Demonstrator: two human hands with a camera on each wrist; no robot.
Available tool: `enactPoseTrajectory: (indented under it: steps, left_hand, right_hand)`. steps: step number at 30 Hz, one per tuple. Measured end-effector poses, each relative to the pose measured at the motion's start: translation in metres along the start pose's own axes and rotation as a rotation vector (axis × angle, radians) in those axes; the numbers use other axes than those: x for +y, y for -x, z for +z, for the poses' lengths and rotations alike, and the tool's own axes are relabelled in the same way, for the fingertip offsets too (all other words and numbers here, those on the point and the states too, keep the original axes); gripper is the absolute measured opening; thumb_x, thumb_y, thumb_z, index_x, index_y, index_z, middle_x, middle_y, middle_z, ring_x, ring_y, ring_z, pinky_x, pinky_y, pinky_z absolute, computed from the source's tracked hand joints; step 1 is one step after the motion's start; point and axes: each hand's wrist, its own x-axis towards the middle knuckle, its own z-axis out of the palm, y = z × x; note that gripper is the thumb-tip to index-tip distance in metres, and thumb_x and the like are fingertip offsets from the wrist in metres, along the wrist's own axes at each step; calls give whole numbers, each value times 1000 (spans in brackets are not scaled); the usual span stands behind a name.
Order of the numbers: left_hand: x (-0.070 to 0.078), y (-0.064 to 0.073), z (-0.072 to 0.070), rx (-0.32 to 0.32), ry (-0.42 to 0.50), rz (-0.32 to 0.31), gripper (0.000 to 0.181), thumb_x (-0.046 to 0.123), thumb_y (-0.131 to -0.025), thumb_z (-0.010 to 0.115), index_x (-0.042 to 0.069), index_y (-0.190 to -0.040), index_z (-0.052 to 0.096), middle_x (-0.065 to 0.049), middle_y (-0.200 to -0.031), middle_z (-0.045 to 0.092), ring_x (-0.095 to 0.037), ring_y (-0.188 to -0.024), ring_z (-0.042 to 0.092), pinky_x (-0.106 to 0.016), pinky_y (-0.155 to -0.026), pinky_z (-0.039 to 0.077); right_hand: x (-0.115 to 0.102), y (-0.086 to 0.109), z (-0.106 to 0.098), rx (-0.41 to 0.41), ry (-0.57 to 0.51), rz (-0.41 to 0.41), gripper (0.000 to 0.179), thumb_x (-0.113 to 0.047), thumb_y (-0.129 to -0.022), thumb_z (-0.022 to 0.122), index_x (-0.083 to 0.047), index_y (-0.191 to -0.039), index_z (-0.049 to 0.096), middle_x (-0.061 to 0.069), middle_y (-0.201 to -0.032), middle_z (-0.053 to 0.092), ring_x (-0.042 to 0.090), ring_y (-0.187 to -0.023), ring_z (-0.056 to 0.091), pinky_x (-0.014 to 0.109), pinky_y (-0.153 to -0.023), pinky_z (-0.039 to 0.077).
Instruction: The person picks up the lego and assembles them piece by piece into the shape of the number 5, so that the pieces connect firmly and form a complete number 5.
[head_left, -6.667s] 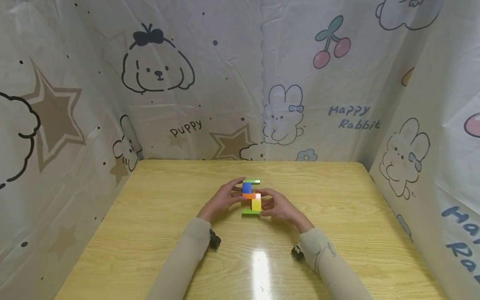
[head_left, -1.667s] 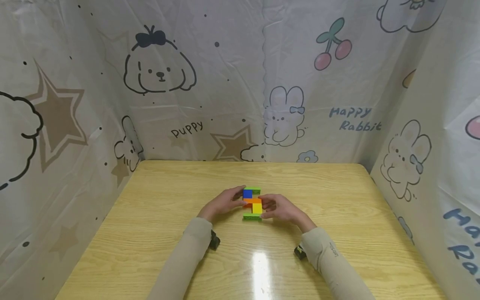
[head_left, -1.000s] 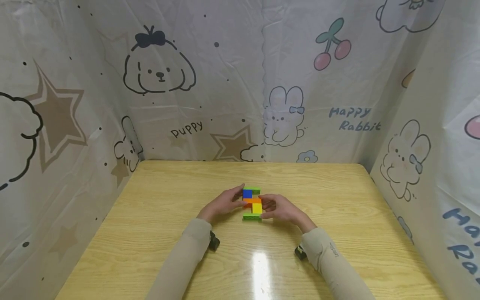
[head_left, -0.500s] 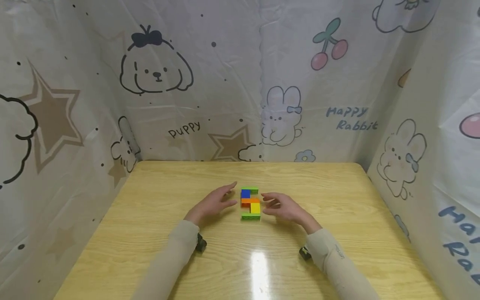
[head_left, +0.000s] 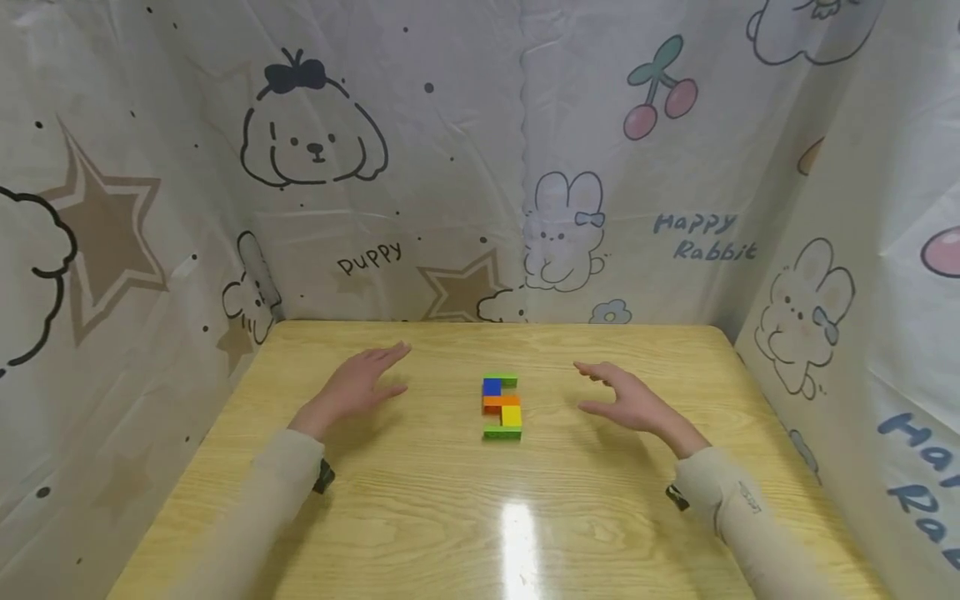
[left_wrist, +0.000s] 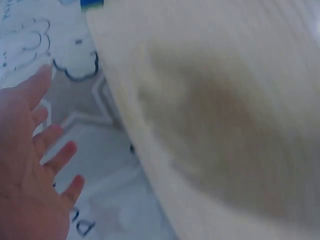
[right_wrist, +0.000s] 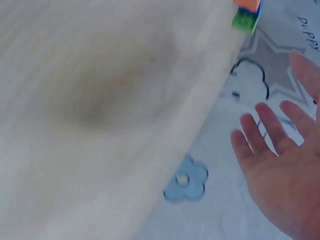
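Observation:
A small assembly of toy building blocks stands in the middle of the table. Its parts are a green block (head_left: 502,433) at the near end, a yellow block (head_left: 511,416), an orange block (head_left: 501,402), a blue block (head_left: 492,387) and another green block (head_left: 510,382) at the far end. My left hand (head_left: 352,385) is well to the left of it, fingers spread and holding nothing. To the right, my right hand (head_left: 626,400) is also apart from the blocks, fingers extended and nothing in it. In both wrist views only a corner of the assembly shows.
The wooden table (head_left: 450,517) has a bright light reflection near its front. A printed curtain (head_left: 465,150) with cartoon figures encloses the back and both sides. A black wrist camera (head_left: 322,477) is worn at the left cuff, and another camera (head_left: 677,497) at the right.
Both hands have let go of the block assembly and drawn apart, the left to the left and the right to the right. The assembly stays on the table.

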Motion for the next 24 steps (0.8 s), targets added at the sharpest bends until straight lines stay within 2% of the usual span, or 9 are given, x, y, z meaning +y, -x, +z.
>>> enactPoseTrajectory:
  steps: [3, 6, 11, 16, 19, 21, 24]
  left_hand:
    - [-15, 9, -19, 37, -126, 1, 74, 46, -102, 62, 17, -163, 33, -10, -168, 34, -41, -149, 38, -64, -123, 26]
    - [-26, 19, -38, 63, -211, -7, 75, 50, -102, 61, 19, -164, 32, -10, -170, 30, -38, -153, 34, -62, -126, 19]
    - [-30, 29, -67, 120, -298, -17, 77, 51, -100, 62, 22, -164, 32, -9, -170, 29, -36, -155, 29, -61, -128, 11]
    - [-29, 37, -92, 167, -416, -17, 78, 56, -99, 60, 27, -165, 29, -4, -172, 27, -34, -158, 25, -57, -130, 6]
    - [-29, 42, -104, 194, -484, -12, 80, 59, -99, 58, 30, -166, 24, -3, -172, 25, -31, -159, 21, -55, -131, 2]
    - [-30, 45, -110, 207, -513, -14, 83, 61, -98, 57, 33, -167, 20, -2, -173, 24, -28, -161, 17, -53, -131, -3]
    - [-33, 51, -113, 218, -547, -30, 86, 64, -97, 56, 36, -167, 13, 0, -173, 22, -25, -162, 9, -52, -130, -9]
  right_hand:
    - [2, 7, -22, 35, 83, 24, 73, -33, -99, 72, -9, -159, 39, 23, -158, 43, 48, -145, 39, 69, -116, 34]
    - [3, 14, -43, 64, 158, 44, 76, -38, -99, 72, -9, -160, 37, 25, -161, 38, 50, -148, 33, 72, -116, 30]
    - [2, 23, -74, 121, 285, 49, 78, -43, -99, 69, -9, -161, 36, 26, -162, 36, 51, -146, 34, 73, -114, 31]
    - [0, 29, -95, 239, 422, -37, 77, -38, -95, 75, -10, -158, 41, 23, -158, 42, 49, -142, 41, 71, -113, 34]
    - [0, 30, -105, 312, 518, -96, 80, -37, -91, 78, -13, -158, 42, 21, -157, 44, 46, -145, 37, 68, -121, 24]
    - [0, 31, -109, 343, 583, -122, 84, -40, -89, 79, -15, -159, 41, 19, -160, 42, 43, -151, 31, 64, -127, 12]
    - [1, 33, -114, 367, 646, -133, 88, -46, -88, 77, -20, -162, 36, 15, -167, 34, 36, -159, 18, 58, -130, -5]
